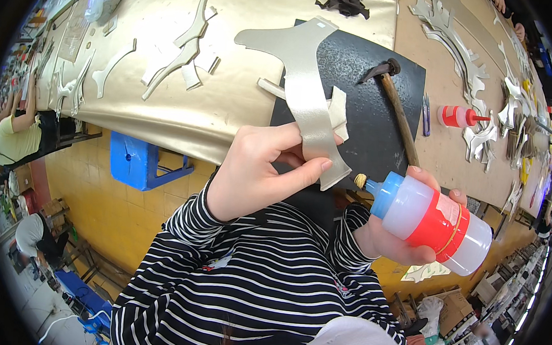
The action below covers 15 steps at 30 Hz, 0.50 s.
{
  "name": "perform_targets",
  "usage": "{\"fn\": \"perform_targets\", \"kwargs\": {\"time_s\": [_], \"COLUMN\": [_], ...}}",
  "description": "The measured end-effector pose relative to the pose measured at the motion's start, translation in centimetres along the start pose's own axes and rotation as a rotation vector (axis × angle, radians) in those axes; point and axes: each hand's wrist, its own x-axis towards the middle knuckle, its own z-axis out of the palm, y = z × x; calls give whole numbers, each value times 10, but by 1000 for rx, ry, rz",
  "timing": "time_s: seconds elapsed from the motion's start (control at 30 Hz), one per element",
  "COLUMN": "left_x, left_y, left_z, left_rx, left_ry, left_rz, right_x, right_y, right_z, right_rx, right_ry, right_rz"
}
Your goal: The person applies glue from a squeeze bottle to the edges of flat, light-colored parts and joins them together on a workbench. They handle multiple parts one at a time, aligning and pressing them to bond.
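Note:
My left hand (267, 169) pinches the near end of a curved, pale gold leather-like piece (307, 79) between thumb and fingers. The piece stretches away over a black board (370, 71). My right hand (398, 240) is wrapped round a squeeze bottle (412, 212) with a blue cap, clear body and red band. Its nozzle, with a yellowish band wound round it, points left, close to the held end of the piece; whether it touches I cannot tell. Smaller pale pieces (338, 110) lie partly under the held one.
A hammer (397, 107) lies on the board's right part. Beyond it are a slim blue tool (426, 115) and a red-labelled bottle (456, 116). Cut pieces (185, 56) lie on the gold table cover, others (454, 44) at right. A blue stool (131, 160) stands left below the table edge.

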Motion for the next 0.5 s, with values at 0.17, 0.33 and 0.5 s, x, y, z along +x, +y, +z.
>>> {"fn": "perform_targets", "kwargs": {"time_s": [0.17, 0.33, 0.5], "left_x": [-1, -1, -1], "left_y": [2, 2, 3], "left_z": [1, 1, 1], "left_rx": [46, 68, 115], "left_ry": [6, 5, 16], "left_rz": [43, 74, 104], "right_x": [-2, -4, -5], "right_y": [1, -2, 0], "right_z": [-2, -4, -6], "right_rx": [64, 121, 157], "right_ry": [-15, -77, -84], "right_rz": [-55, -40, -55]}}
